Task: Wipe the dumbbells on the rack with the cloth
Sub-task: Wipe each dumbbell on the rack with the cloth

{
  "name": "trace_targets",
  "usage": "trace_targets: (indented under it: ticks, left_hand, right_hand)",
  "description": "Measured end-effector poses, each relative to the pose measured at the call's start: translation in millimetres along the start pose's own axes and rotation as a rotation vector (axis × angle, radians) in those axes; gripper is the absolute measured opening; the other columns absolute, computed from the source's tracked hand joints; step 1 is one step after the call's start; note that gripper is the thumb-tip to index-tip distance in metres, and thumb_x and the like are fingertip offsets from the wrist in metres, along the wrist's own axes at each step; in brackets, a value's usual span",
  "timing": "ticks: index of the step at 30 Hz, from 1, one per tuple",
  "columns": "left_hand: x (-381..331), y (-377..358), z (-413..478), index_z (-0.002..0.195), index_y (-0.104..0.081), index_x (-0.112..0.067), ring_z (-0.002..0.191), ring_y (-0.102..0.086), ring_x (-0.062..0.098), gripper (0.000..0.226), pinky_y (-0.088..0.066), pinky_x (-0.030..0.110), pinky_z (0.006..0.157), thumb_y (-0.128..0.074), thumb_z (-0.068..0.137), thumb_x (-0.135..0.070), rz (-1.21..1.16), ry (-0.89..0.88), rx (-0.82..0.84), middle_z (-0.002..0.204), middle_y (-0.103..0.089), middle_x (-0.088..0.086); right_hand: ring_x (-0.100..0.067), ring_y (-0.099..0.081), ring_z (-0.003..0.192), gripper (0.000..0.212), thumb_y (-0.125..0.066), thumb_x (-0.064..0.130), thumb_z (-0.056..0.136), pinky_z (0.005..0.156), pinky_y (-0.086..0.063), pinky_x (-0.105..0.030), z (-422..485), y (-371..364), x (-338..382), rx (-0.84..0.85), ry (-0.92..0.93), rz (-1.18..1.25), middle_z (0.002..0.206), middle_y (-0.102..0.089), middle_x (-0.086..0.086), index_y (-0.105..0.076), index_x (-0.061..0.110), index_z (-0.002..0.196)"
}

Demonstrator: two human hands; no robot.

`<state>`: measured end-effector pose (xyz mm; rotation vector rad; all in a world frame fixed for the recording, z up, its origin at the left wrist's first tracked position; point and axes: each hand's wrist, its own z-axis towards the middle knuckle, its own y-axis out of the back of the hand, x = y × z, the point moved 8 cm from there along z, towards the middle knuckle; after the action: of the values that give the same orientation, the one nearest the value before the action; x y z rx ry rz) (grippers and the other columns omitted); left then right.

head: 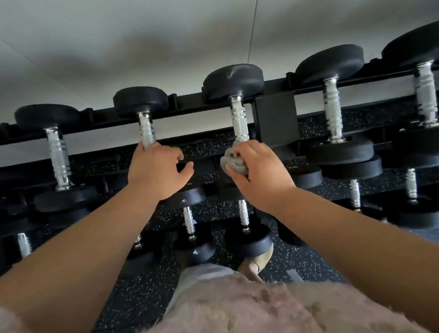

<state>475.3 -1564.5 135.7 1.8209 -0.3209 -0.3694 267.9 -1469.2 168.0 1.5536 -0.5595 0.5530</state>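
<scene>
A black rack (275,118) carries a top row of black dumbbells with silver knurled handles. My left hand (157,172) reaches the near end of one dumbbell's handle (146,129); its fingers curl over that end, the thumb stands free. My right hand (259,174) grips a bunched grey cloth (232,162) and holds it against the near end of the neighbouring dumbbell's handle (239,121). The near heads of both dumbbells are hidden behind my hands.
More dumbbells sit to the left (57,155) and right (332,109) on the top row, and smaller ones (243,217) on a lower tier. A white wall rises behind the rack. Black speckled rubber floor (134,300) lies below, with my foot (257,266) on it.
</scene>
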Motion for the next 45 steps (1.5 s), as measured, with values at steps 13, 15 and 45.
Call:
trace_targets:
  ticks: [13,15,45]
  left_hand:
    - [2.4,4.0,-1.4,0.089,-0.076,-0.030,0.082,-0.061,0.012,0.051,-0.052,0.040,0.090,-0.042,0.084,-0.067,-0.140,0.017,-0.052,0.074,-0.067,-0.017]
    - [3.4,1.4,-1.3,0.089,-0.076,-0.030,0.086,-0.061,0.013,0.046,-0.051,0.040,0.092,-0.046,0.085,-0.065,-0.136,0.023,-0.031,0.076,-0.068,-0.017]
    - [7.1,3.0,-0.7,0.088,-0.070,-0.032,0.082,-0.063,0.012,0.029,-0.049,0.037,0.092,-0.060,0.093,-0.059,-0.182,0.007,-0.072,0.078,-0.069,-0.017]
  right_hand:
    - [-0.012,-0.066,0.099,0.030,-0.045,0.044,0.107,0.084,-0.054,-0.025,-19.1,20.4,-81.4,0.003,-0.493,0.290,0.113,-0.068,0.004,-0.059,0.025,0.127]
    - [-0.001,-0.059,0.105,0.030,-0.048,0.037,0.108,0.091,-0.046,-0.012,-13.2,18.5,-47.2,-0.055,-0.336,0.333,0.121,-0.062,0.009,-0.059,0.024,0.133]
    - [-0.021,-0.057,0.103,0.033,-0.056,0.043,0.101,0.093,-0.055,-0.042,-2.1,24.1,-24.3,0.022,-0.152,-0.126,0.107,-0.066,-0.002,-0.070,0.015,0.111]
